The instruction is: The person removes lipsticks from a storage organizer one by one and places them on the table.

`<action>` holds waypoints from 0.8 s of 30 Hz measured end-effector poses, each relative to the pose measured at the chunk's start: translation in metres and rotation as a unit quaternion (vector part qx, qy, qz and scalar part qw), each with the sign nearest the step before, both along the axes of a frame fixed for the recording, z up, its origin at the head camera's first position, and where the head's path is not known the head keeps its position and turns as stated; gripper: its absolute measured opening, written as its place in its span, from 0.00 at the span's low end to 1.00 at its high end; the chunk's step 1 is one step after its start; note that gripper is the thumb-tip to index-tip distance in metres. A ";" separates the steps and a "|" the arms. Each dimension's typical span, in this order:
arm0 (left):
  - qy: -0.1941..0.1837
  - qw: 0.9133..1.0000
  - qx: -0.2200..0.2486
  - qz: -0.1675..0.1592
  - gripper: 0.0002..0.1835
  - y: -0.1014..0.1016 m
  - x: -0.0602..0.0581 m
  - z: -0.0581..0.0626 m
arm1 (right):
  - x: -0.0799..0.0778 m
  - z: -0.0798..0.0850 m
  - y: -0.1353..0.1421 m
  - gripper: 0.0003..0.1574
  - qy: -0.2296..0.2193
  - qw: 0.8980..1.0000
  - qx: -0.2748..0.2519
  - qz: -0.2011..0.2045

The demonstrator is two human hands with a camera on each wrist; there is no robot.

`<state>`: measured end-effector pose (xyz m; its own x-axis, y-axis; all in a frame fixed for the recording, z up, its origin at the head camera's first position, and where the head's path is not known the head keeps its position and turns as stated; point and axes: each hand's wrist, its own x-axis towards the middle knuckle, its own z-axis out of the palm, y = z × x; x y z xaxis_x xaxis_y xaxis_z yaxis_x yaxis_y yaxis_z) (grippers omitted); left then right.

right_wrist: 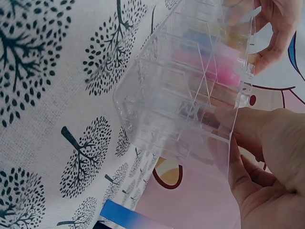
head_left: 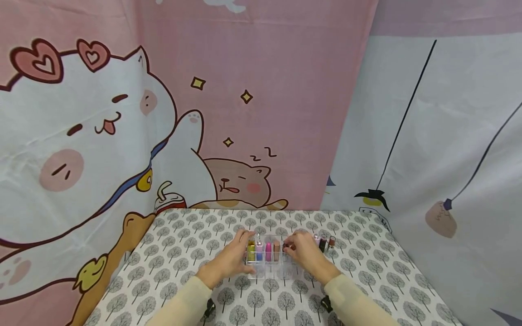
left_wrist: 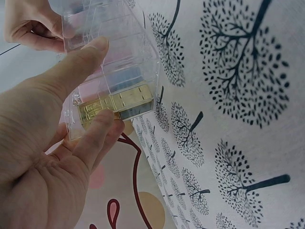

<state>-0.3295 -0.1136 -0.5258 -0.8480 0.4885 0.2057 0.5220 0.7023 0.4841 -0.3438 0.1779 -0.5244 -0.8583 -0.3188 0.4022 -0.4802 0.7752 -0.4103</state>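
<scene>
A clear divided organizer stands on the table between my hands. My left hand grips its left end, the thumb on the near side and the fingers round the outer wall. Inside, from the left, stand a gold tube, a pink-and-blue tube, a bright pink tube and a brown tube. At the back row's right part, my right hand pinches a small dark-and-clear lipstick tube, its lower end within a compartment. The fingertips partly hide this tube.
Right of the organizer, beyond my right hand, stand a pale pink tube, a black tube and a reddish-brown tube. A tree-patterned cloth covers the table. Behind it hangs a cartoon-printed curtain.
</scene>
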 end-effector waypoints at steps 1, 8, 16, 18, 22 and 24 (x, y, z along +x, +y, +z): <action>0.000 1.000 0.001 -0.001 0.67 0.000 0.000 0.000 | 0.000 0.000 0.000 0.10 0.003 1.000 0.003 0.000; -0.001 1.000 0.007 -0.004 0.67 0.000 0.001 0.000 | -0.001 -0.001 0.000 0.09 0.031 0.999 0.014 0.004; 0.000 1.000 0.009 -0.006 0.67 0.000 0.000 -0.001 | -0.003 -0.003 0.000 0.07 0.015 1.000 -0.017 0.001; 0.001 1.000 0.009 -0.007 0.67 0.000 0.000 -0.001 | -0.003 -0.003 0.000 0.07 0.004 1.000 -0.027 -0.002; 0.006 1.000 0.007 -0.006 0.67 0.000 0.000 -0.001 | -0.003 -0.004 -0.001 0.08 -0.009 0.999 -0.042 -0.008; 0.006 1.000 0.006 -0.005 0.67 0.000 0.000 -0.001 | -0.003 -0.005 -0.001 0.09 -0.009 0.999 -0.046 -0.010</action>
<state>-0.3300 -0.1135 -0.5266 -0.8405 0.4942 0.2219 0.5348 0.6917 0.4853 -0.3465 0.1771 -0.5291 -0.8712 -0.2638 0.4140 -0.4571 0.7432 -0.4885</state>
